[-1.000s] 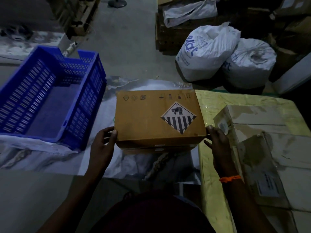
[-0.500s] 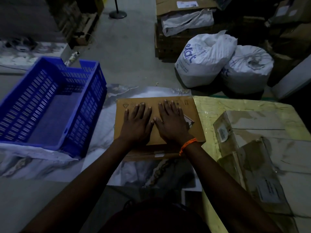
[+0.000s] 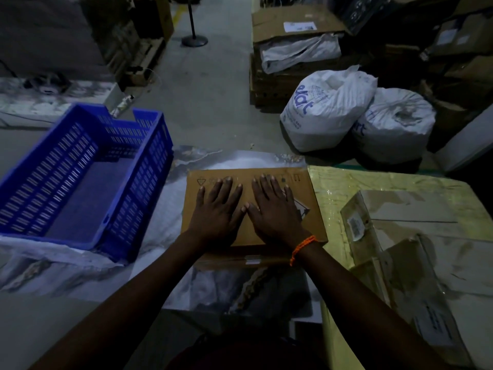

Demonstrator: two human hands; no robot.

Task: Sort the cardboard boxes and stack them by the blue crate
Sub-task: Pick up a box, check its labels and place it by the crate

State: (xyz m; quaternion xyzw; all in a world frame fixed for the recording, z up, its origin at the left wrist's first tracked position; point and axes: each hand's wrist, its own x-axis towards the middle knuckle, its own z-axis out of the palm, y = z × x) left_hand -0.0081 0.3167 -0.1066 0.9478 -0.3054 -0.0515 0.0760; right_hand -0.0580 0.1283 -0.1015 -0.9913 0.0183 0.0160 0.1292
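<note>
- Left hand (image 3: 217, 209) and right hand (image 3: 274, 209): both lie flat, palms down, fingers straight and spread, on top of the cardboard box (image 3: 312, 222). The thumbs nearly meet and nothing is gripped.
- Forearms reach straight forward over the near edge, wrists low. There is an orange thread (image 3: 302, 247) on the right wrist.
- The box sits on a second box (image 3: 240, 260) near the far edge of the surface (image 3: 213, 161), just right of the blue crate (image 3: 149, 182) and apart from it.
- Step in hand, as judged: pressing the box square onto the stack.
- Next move calls for lifting both palms and reaching right to the pale wrapped boxes (image 3: 413, 236), not yet sorted.
</note>
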